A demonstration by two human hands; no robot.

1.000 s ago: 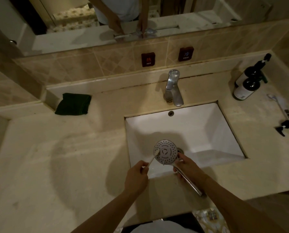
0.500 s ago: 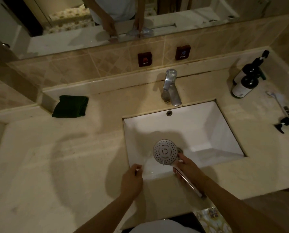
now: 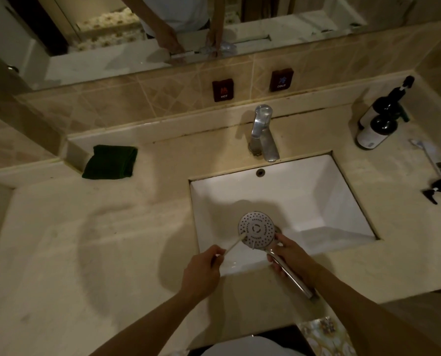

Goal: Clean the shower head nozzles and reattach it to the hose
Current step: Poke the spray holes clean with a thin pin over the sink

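The left hand (image 3: 201,272) has brought its pinched toothbrush (image 3: 236,244) back onto the shower head (image 3: 256,229), held over the near sink (image 3: 317,191) by the right hand (image 3: 292,258) gripping its handle. Scrubbing resumes; reattachment is still ahead

A single wide-angle head view looks steeply down and forward from above a bathroom counter (image 3: 60,253); the white sink (image 3: 342,201) sits right of centre, near the camera; both forearms enter from the bottom edge; the mirror (image 3: 304,24) along the top edge faces back toward the wearer.
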